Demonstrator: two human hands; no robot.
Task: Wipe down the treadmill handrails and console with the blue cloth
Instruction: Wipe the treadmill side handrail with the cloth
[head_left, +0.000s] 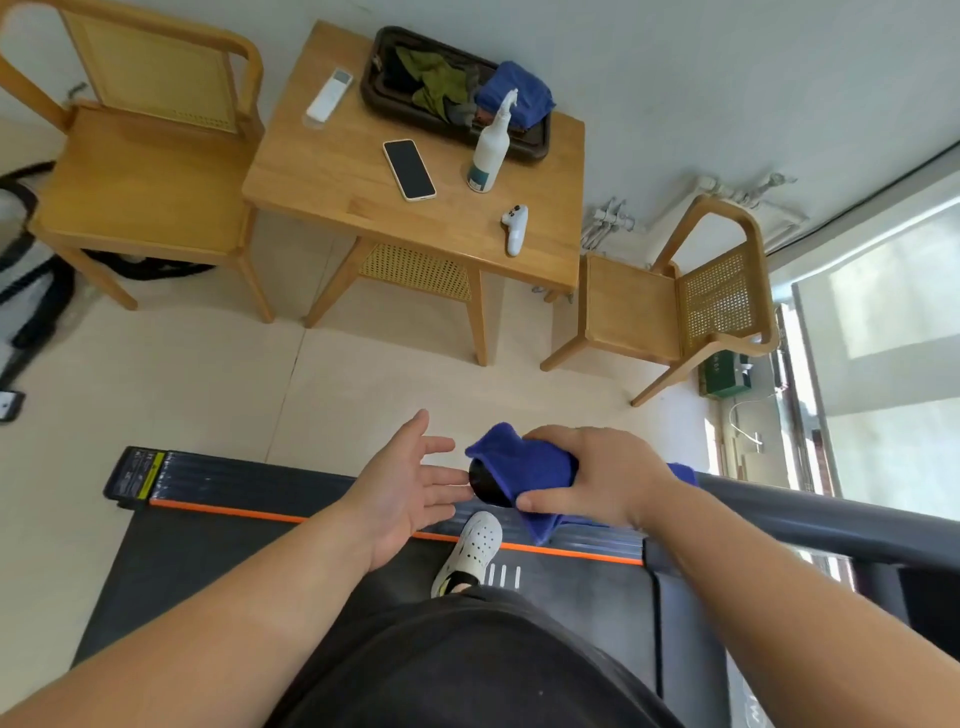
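Note:
My right hand (597, 475) grips the blue cloth (524, 467), which is wrapped around the black rounded end of the treadmill handrail (810, 525). The grey rail runs from that end to the right edge of the view. Just left of the rail's end, my left hand (410, 488) is held open, palm up, with its fingertips close to the black cap. Below lies the dark treadmill deck (218, 556) with an orange stripe. The console is not in view.
A wooden table (332, 176) ahead holds a white spray bottle (491, 148), a phone (409, 169), a white remote (329, 95), a white controller (516, 228) and a dark tray (524, 145) of cloths. Wooden chairs (140, 171) (670, 312) stand on both sides. My white shoe (470, 551) is on the deck.

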